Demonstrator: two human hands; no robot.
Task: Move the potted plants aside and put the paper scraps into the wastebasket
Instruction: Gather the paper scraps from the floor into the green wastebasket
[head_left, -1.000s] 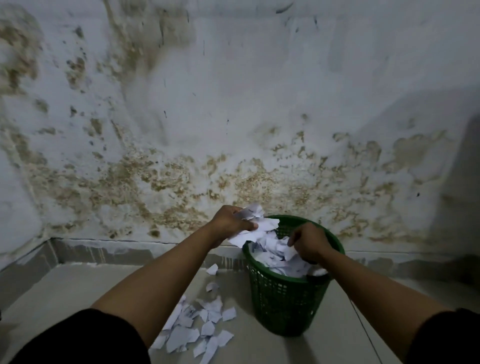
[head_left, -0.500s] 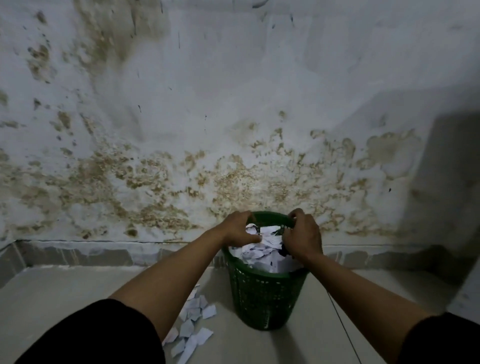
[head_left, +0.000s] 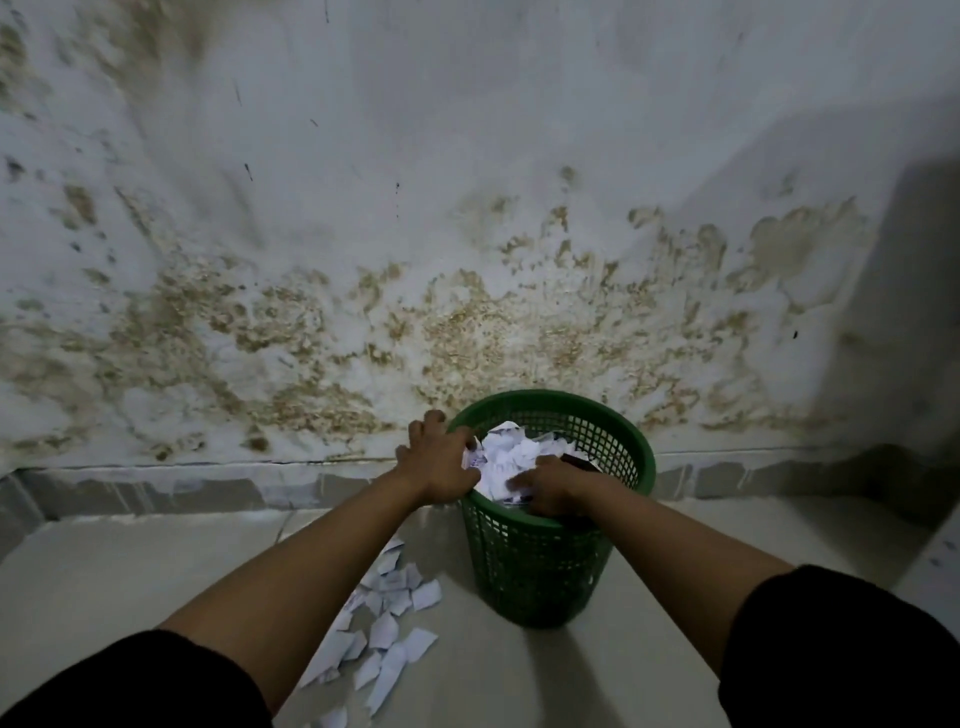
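While the right hand (head_left: 550, 488) lies palm-down with fingers spread on the white torn paper scraps (head_left: 506, 460) heaped inside the round green plastic mesh wastebasket (head_left: 540, 577), grasping nothing, the left hand (head_left: 439, 460) curls over the basket's near-left rim, clenched on it as far as I can tell. Pressing the heap down evenly while the rim is steadied should make room without tipping the basket. One basket is in view, no potted plants, and roughly twenty loose scraps (head_left: 387, 623) on the pale floor (head_left: 104, 582) just left of it.
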